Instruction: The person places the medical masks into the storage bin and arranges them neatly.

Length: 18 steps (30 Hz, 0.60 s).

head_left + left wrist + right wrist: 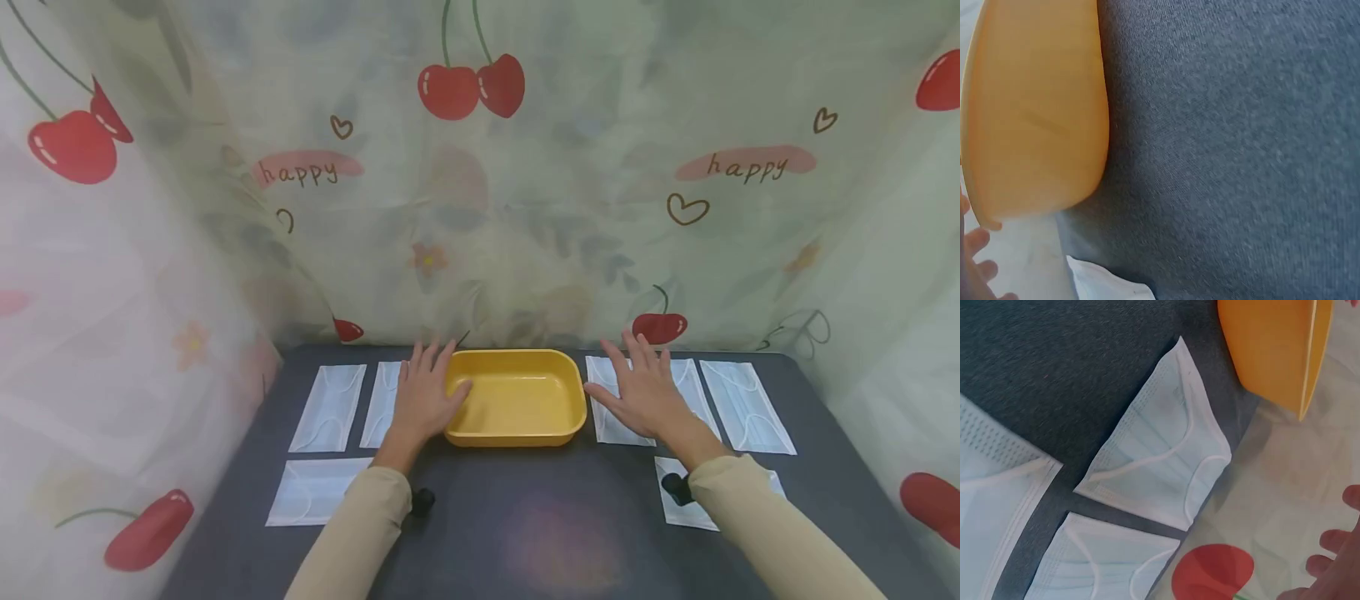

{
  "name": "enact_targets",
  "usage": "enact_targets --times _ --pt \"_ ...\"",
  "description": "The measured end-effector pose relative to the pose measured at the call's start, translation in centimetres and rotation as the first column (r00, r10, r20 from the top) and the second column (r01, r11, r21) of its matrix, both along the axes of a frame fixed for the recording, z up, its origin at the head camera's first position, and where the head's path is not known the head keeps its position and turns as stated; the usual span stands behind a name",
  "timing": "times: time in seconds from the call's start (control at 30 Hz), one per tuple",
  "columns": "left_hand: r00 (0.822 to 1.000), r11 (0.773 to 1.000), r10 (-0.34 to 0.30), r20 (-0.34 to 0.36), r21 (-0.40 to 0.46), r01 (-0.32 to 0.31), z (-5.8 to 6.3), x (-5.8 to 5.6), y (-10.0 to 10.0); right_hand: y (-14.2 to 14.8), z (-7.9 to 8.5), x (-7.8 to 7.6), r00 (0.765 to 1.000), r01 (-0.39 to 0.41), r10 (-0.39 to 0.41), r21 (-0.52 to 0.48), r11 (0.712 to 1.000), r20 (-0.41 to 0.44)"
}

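Note:
A yellow plastic tray (pixel 517 439) with nothing in it stands at the middle of the table's far side. My left hand (pixel 427 396) is at its left end, fingers spread and straight, thumb overlapping the rim in the head view. Right of the tray, my right hand (pixel 645 396) hovers with spread fingers over pale blue face masks, its thumb pointing toward the tray's right rim. In the right wrist view, a mask (pixel 1154 437) with white ear loops lies flat beside the tray (pixel 1272 350). Neither hand holds anything.
Left of the tray lie two upright masks, one of them the outer mask (pixel 327 408), and a sideways mask (pixel 311 492). On the right, a mask (pixel 747 408) lies near the edge and another mask (pixel 678 508) is partly under the right forearm. Printed curtains (pixel 525 183) enclose the dark table (pixel 480 533).

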<state>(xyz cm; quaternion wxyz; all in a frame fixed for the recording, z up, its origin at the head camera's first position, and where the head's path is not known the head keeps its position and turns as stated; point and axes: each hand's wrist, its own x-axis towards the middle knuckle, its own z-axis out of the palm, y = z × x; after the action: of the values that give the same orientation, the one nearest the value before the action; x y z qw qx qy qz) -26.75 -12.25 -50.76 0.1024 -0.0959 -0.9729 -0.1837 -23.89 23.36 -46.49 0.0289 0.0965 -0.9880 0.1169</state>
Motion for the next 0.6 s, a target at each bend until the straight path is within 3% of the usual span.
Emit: enact_targets --times 0.17,0.6 --pt "1.000 1.000 -0.018 0.017 0.023 0.018 -0.4 0.0 -0.6 1.1 -0.2 0.6 1.000 -0.005 0.005 0.005 1.000 -0.011" --pt "0.998 0.997 -0.050 0.039 0.066 0.047 -0.9 0.6 -1.4 3.3 -0.3 1.8 0.997 -0.020 0.024 -0.064 0.998 0.073"
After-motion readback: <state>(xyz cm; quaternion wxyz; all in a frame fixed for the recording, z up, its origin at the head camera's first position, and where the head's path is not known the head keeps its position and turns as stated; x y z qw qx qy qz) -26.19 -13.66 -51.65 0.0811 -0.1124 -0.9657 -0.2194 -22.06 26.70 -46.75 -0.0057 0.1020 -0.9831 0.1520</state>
